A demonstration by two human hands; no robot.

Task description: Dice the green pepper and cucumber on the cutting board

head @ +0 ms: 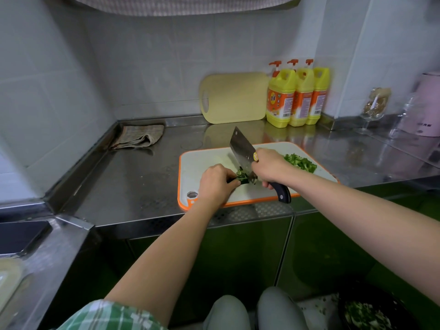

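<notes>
The right hand (269, 166) is wrapped round the handle of a cleaver (242, 151), blade tilted up over the cutting board (207, 160). Just to its left, the left hand (215, 181) curls its fingers down on a small bundle of dark green strips (241, 178), probably pepper, whose long axis runs across the board toward the blade. A diced green pile (301, 163) lies beyond the right hand. No whole cucumber shows on the table (142, 177).

The left hand (217, 184) lies knuckles up, curled fingers pinning dark green pepper strips (241, 176). Just beside those fingertips, the right hand (271, 166) wraps the black handle of a broad steel cleaver (242, 148), both bare forearms extended.
</notes>
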